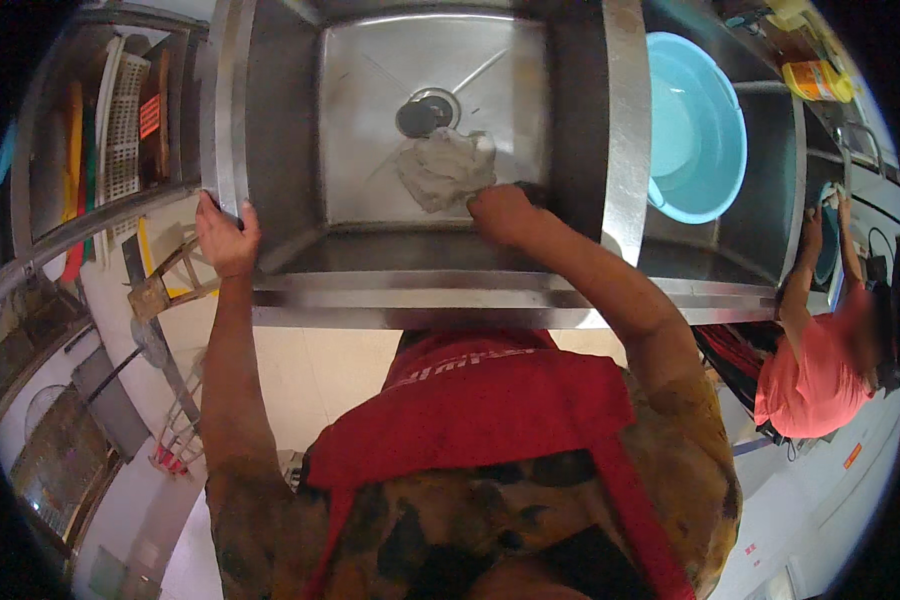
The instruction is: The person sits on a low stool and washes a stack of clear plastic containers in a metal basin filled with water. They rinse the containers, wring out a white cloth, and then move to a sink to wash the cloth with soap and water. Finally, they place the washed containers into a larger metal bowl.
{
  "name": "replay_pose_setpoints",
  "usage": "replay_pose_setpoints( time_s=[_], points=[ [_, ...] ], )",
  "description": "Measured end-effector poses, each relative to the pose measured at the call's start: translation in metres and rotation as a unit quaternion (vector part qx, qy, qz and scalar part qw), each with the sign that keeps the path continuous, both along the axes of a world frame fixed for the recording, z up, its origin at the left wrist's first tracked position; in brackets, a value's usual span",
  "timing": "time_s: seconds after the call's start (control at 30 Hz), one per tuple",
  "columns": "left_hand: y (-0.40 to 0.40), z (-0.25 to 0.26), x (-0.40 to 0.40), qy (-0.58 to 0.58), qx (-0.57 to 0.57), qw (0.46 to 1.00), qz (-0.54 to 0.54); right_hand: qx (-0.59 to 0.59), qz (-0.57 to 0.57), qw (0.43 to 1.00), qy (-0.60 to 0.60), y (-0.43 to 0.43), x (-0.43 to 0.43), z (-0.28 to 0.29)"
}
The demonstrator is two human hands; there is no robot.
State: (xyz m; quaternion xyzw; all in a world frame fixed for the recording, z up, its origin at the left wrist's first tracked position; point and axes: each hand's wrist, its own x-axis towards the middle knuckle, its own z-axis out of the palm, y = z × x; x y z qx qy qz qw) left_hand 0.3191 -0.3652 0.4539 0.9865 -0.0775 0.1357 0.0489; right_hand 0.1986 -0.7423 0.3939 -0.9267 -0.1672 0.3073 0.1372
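A stainless-steel sink basin lies before me. My left hand rests on its left rim, with the thumb on the inner side and the fingers towards the outside. Down in the basin, a wet greyish-white cloth lies bunched just below the drain. A round dark piece partly covers the drain opening. My right hand is curled into a fist at the cloth's lower right edge and seems to grip it there. A small dark green patch shows beside the knuckles; I cannot make out what it is.
A light-blue plastic tub holding water stands in the right-hand basin. At far right, a person in a pink shirt handles a bluish item at the counter. Boards and a white plastic crate stand upright at left, above a wooden stool.
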Motion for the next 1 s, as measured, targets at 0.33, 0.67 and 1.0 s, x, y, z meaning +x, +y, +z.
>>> replay_pose_setpoints(
  time_s=[0.33,0.67,1.0],
  points=[
    [-0.008,0.005,0.002,0.014,0.006,1.0,0.017,-0.001,-0.069,0.997,-0.041,0.051,0.028,-0.124],
    [-0.011,0.016,-0.002,0.04,-0.021,0.998,0.046,0.336,-0.222,0.915,-0.033,0.029,0.025,0.048],
    [-0.144,-0.002,-0.054,0.356,-0.872,0.328,0.07,0.772,-0.348,0.524,0.091,0.054,0.028,0.142]
  ],
)
